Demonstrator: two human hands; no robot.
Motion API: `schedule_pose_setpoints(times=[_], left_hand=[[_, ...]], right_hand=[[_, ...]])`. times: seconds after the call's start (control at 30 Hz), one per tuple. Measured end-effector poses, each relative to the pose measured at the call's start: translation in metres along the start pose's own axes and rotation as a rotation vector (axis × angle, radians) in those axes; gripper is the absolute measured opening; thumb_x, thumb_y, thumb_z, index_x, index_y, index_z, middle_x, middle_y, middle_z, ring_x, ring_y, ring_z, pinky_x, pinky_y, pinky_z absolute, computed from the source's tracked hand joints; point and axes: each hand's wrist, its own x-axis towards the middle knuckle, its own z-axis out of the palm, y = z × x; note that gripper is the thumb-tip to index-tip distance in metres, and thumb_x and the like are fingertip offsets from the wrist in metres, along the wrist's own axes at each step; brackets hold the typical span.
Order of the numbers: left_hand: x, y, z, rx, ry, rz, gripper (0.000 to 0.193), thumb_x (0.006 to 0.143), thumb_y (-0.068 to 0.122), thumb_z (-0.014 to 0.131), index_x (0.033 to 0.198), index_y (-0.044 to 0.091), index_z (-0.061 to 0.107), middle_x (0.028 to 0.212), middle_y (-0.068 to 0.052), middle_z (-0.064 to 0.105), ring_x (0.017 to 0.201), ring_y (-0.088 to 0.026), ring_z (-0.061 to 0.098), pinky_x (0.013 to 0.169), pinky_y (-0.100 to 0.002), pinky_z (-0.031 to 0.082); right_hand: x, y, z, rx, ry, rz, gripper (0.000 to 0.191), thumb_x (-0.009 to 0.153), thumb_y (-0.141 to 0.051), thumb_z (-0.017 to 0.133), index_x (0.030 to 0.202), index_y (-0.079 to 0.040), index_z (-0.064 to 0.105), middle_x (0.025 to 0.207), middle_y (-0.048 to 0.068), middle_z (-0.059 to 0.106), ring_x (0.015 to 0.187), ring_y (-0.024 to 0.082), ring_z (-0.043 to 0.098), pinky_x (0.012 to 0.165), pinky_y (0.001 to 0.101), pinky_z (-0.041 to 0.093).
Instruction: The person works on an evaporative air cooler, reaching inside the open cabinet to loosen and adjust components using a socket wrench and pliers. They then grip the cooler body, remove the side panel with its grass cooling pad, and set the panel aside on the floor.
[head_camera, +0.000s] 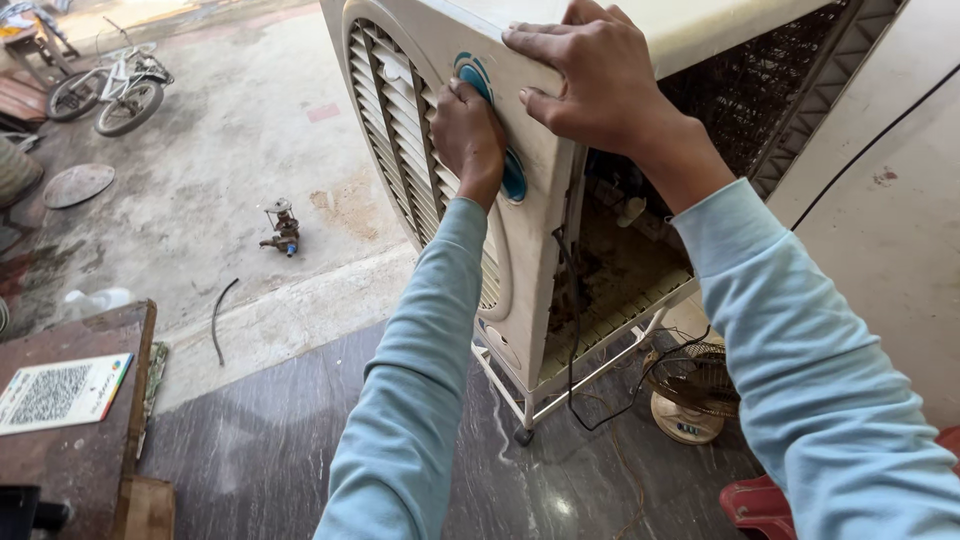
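- A cream-white air cooler (545, 250) is seen standing on a wheeled white frame (520, 405) on a dark polished stone floor (260, 440), at the centre of the scene and reaching up to the far edge of view.
- Its slatted front grille (395, 130) is turned to the left; its open right side shows a dirty interior and a dark mesh pad (760, 85).
- The left hand (468, 140) is laid against the front panel over a blue control knob (478, 80); the fingers are curled in on the panel, but whether the knob is actually pinched cannot be told.
- The right hand (590, 75) is pressed on the cooler's top front corner, fingers spread over the edge, nothing pinched.
- Both arms are covered by light blue sleeves (410, 400).
- A black cable (572, 330) is seen hanging from the open side down toward the floor.
- A small round fan (695, 385) lies on the floor just right of the frame, with a red object (750, 505) nearer.
- At the near left, a brown table (80, 440) bears a printed card (60, 392).
- Farther left, on a rough concrete yard, a small metal valve part (282, 228), a round disc (78, 184) and a bicycle (110, 90) are visible.
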Motion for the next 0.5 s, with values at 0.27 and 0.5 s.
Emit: schedule_pose_setpoints(times=[0.27,0.5], left_hand=[[-0.002,-0.002,0.006,0.129,0.003,-0.051,0.055,0.101,0.047,0.031,0.112,0.013,0.072,0.105,-0.019,0.076,0.099,-0.041,0.071,0.086,-0.053,0.053],[-0.003,-0.013,0.009,0.048,0.026,0.017,0.055,0.101,0.050,0.031,0.117,0.014,0.070,0.101,-0.017,0.078,0.095,-0.038,0.075,0.083,-0.051,0.056]], right_hand=[[-0.001,0.023,0.003,0.096,-0.071,-0.050,0.069,0.089,-0.043,0.079,0.148,-0.011,0.063,0.140,0.010,0.068,0.119,0.026,0.064,0.104,0.0412,0.049],[-0.003,0.034,-0.003,0.206,-0.131,-0.179,0.080,0.095,-0.051,0.079,0.155,-0.004,0.054,0.144,0.021,0.064,0.128,0.034,0.063,0.109,0.0452,0.047]])
